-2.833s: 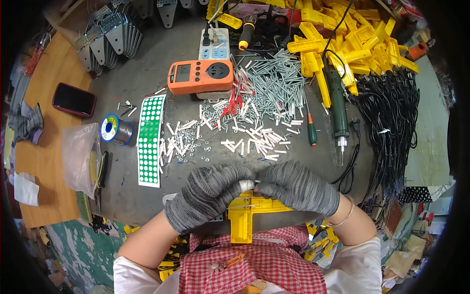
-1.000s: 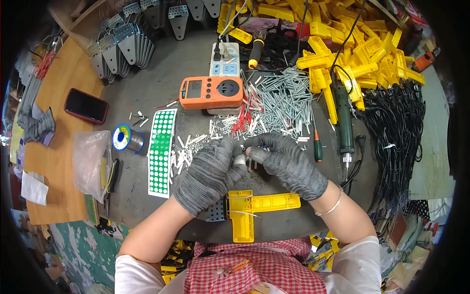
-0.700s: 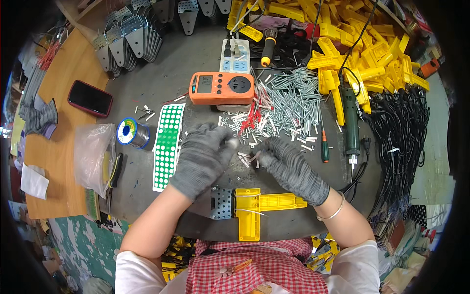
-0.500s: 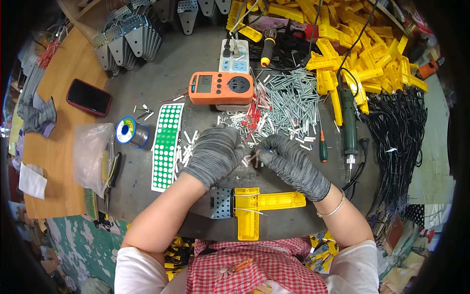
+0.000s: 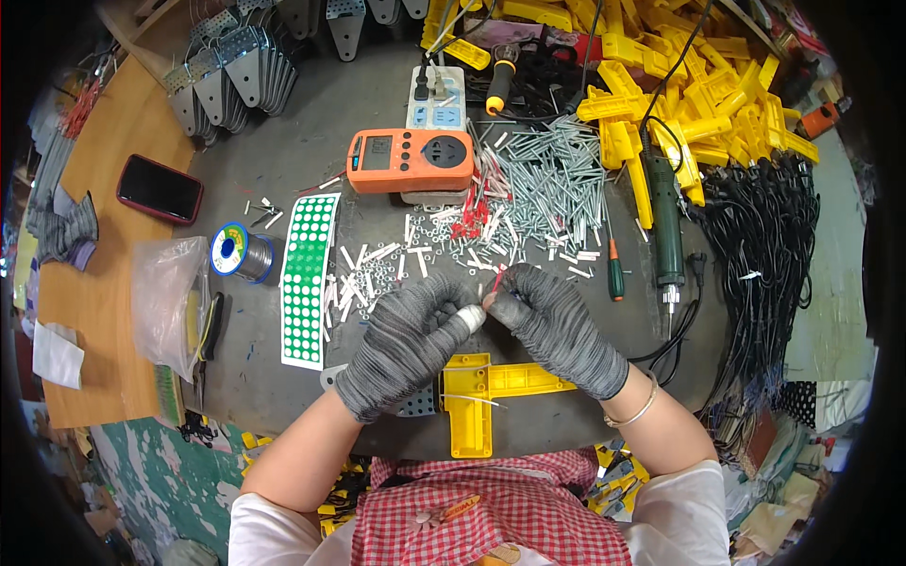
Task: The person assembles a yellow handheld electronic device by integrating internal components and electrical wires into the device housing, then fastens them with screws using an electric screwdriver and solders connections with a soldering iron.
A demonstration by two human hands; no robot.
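My left hand (image 5: 415,330) and my right hand (image 5: 562,323), both in grey knitted gloves, meet over the workbench with their fingertips pinched close together. A thin red piece (image 5: 497,279), like a short wire or sleeve, stands up from my right fingertips. A tiny pale piece shows at my left fingertips; its kind is too small to make out. Below the hands lies an open yellow plastic T-shaped housing (image 5: 469,415) with a white wire across it. Partly under my left wrist, a perforated metal plate (image 5: 415,404) adjoins the housing. Beyond the hands are scattered white sleeves (image 5: 354,288) and small nuts.
An orange power meter (image 5: 411,160) sits before a power strip (image 5: 436,99). Long screws (image 5: 557,179), yellow housings (image 5: 698,85) and black cables (image 5: 764,236) pile up at right, beside a green electric screwdriver (image 5: 668,226). Leftward are a sticker sheet (image 5: 307,283), solder spool (image 5: 241,253) and phone (image 5: 159,189).
Both hands have drawn back from the small parts toward me, fingertips still together. The red piece now shows at my right fingertips. The whole view has shifted slightly.
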